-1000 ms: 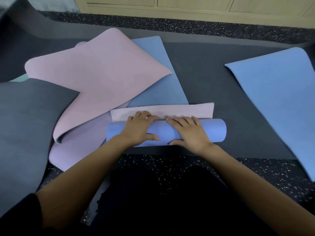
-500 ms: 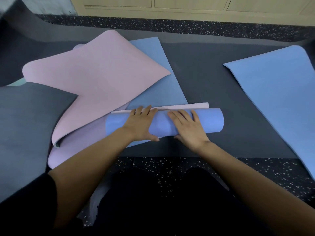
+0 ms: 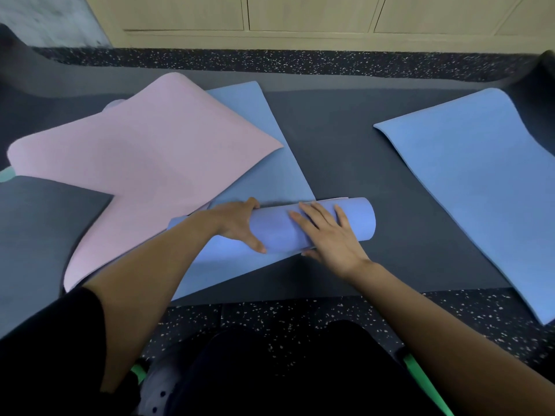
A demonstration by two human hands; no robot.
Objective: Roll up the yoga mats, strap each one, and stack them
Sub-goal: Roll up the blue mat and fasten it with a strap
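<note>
Probably light, soft and springy, the half-rolled blue foam yoga mat [image 3: 276, 232] suits mid-length holds: left hand [image 3: 237, 226] fingers wrap it, right hand [image 3: 330, 235] fingers press spread on top.

dim, even light | soft shadows | wide-angle bowing at edges | slight blur

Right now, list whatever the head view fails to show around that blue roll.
All in the head view:
the blue roll, left end behind the left hand and forearm
the right blue mat, cut by the right edge
the green band, under the right arm, cut by the bottom edge
</note>
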